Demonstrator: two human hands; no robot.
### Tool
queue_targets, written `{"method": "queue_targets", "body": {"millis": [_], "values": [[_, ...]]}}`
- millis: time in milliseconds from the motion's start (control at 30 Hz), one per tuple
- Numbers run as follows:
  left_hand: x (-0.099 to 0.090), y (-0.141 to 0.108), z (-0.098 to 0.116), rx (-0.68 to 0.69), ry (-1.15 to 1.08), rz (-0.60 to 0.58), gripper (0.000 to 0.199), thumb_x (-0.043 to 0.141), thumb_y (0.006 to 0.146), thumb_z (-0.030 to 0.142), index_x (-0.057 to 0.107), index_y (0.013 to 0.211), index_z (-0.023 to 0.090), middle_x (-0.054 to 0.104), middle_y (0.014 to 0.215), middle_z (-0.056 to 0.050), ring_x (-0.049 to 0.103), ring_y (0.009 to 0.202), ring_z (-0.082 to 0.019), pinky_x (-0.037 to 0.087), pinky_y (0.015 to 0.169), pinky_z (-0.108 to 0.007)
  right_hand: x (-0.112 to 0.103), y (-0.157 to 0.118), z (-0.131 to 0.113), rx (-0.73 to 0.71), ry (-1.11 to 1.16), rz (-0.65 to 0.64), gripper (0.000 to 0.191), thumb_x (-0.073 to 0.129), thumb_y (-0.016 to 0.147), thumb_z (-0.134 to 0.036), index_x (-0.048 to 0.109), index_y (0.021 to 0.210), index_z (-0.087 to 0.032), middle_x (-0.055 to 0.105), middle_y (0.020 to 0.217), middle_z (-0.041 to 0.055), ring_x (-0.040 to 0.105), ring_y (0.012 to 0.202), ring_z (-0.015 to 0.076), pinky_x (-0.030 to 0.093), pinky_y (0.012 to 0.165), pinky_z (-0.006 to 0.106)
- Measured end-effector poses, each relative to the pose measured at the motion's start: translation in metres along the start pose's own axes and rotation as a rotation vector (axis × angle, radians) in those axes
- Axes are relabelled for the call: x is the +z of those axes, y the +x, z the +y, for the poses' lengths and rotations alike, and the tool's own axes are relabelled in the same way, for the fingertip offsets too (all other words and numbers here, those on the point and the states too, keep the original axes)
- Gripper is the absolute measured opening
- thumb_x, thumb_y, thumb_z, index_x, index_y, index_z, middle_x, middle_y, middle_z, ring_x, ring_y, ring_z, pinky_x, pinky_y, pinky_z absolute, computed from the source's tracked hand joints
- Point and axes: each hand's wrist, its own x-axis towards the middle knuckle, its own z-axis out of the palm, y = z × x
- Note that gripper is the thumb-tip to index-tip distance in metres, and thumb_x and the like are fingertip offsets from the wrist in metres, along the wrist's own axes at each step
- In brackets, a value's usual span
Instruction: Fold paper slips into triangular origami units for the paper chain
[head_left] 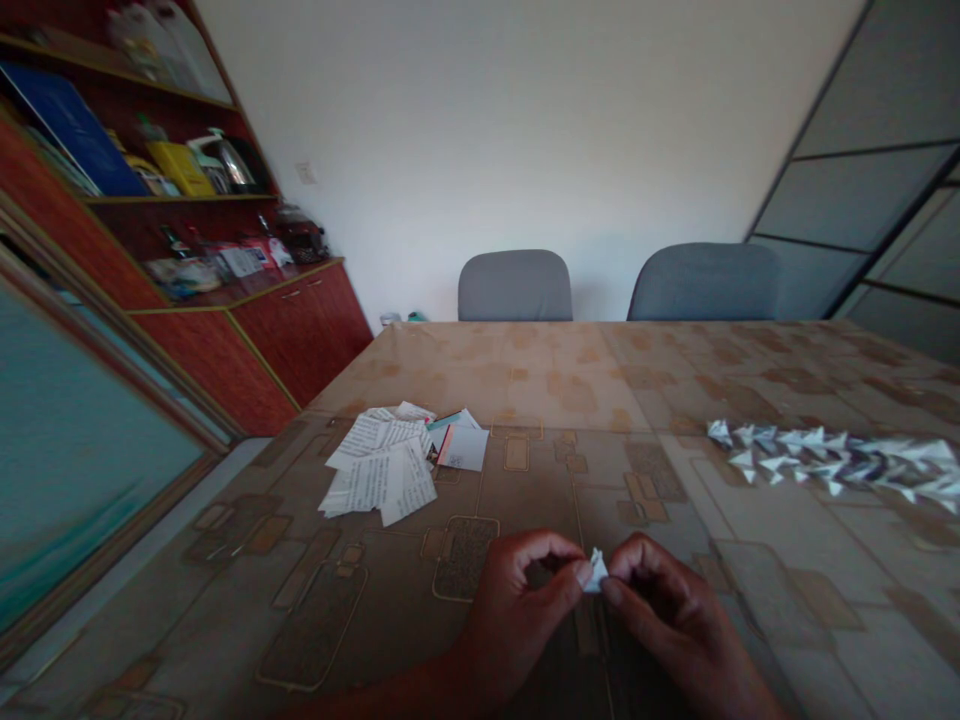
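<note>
White paper, folded small, pinched between two hands at the near edge of the table.

Head view: the left hand (517, 600) and right hand (664, 610) each close thumb and forefinger tightly on a tiny folded paper piece (596, 572), held just above the patterned tablecloth (600, 420). The step looks like creasing one unit; the next fold probably calls for a firm, even press along the edge. Cut printed paper slips (382, 470) lie far left; a row of finished folded units (840, 460) lies at right.
</note>
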Motion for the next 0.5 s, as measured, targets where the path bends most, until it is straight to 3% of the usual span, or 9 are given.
{"method": "queue_targets", "body": {"millis": [200,500], "values": [[-0.0044,0.0008,0.0016,0.026,-0.045,-0.042,0.028,0.059,0.086,0.037,0.069,0.076,0.014,0.064,0.071,-0.003,0.058,0.07,-0.015,0.043,0.066,-0.023,-0.0055,0.0013,-0.0023,0.038,0.133,-0.119,0.033,0.063,0.083,-0.051,0.06,0.073,-0.019,0.056,0.064,-0.0014,0.053,0.061,0.0139,0.044,0.058,0.023],[-0.0078,0.0023,0.0054,0.049,-0.298,-0.137,0.021,0.073,0.078,0.034,0.069,0.087,0.016,0.066,0.078,-0.004,0.059,0.073,-0.014,0.046,0.069,-0.024,-0.0096,0.0021,-0.0086,0.116,0.294,-0.239,0.035,0.066,0.081,-0.056,0.064,0.078,-0.021,0.06,0.065,-0.0009,0.056,0.065,0.0156,0.045,0.065,0.026]]}}
